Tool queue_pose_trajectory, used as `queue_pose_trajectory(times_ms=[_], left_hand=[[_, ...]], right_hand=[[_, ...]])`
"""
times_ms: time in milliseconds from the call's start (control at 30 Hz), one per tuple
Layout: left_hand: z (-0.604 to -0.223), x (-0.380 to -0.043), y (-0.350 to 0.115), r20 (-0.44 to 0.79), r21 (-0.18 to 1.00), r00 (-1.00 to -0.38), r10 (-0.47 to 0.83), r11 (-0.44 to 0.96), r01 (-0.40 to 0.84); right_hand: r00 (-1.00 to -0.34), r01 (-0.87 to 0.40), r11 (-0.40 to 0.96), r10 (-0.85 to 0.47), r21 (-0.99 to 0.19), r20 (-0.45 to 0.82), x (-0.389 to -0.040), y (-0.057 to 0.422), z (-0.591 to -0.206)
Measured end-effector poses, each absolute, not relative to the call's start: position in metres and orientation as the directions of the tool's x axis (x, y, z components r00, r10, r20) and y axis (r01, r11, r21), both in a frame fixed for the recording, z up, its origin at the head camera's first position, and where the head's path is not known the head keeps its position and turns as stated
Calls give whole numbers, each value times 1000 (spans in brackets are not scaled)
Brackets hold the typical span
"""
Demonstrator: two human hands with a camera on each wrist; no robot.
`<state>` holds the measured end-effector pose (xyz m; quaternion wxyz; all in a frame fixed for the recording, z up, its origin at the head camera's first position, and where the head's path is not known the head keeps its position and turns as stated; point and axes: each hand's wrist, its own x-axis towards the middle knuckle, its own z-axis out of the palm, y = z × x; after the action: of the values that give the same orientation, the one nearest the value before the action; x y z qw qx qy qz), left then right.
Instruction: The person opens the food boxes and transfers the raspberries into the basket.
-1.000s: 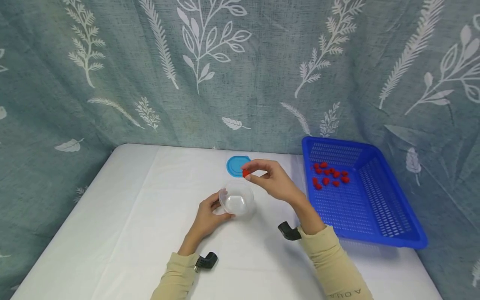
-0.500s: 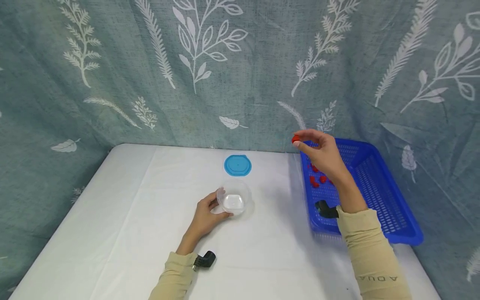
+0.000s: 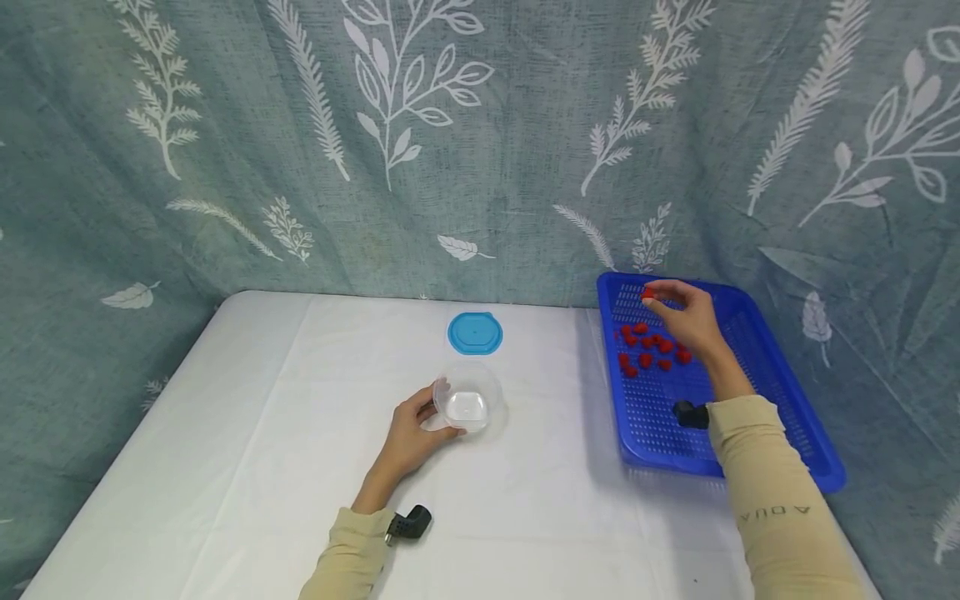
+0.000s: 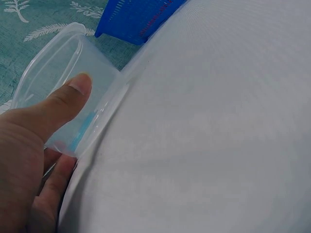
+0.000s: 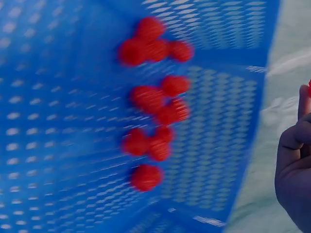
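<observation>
My left hand grips a clear plastic tub from its left side, and the tub stands on the white table. In the left wrist view the thumb lies along the tub's wall, with the fingers below. Over the far part of the blue basket, my right hand pinches a small red ball between thumb and fingertips. Several more red balls lie on the basket floor, blurred in the right wrist view; their material is unclear.
Behind the tub a round blue lid lies flat on the white table. The basket occupies the table's right side. A patterned green curtain hangs along the back and sides.
My right hand has moved right, from near the tub and lid to over the basket, still pinching the red ball. The left hand and tub have stayed in place.
</observation>
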<state>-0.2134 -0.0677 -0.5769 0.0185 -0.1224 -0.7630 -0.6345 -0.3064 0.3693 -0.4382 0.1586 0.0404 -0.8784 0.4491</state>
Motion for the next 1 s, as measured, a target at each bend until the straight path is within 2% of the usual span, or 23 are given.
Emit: queue_pose_trajectory(times_ms=[300,600,767,1000], left_hand=[[-579,-216,-71,211,958,-962,174,159,239],[-565,-208,-66,177,969,-972,155,146,200],[-547,-199,-66,191,965,-967,170,145,216],[-574,-212,-68,182,966,-971,158,156,206]], right_hand=[[-989,-38,649,83,-760,120,-315,391,-477],[-991,60,631,-54,-773,-121,-316,406,-501],[-982,70,678,-80,-732,-169,-314,407,-505],[-982,63,694,-84,-717,-168,-315,403,-507]])
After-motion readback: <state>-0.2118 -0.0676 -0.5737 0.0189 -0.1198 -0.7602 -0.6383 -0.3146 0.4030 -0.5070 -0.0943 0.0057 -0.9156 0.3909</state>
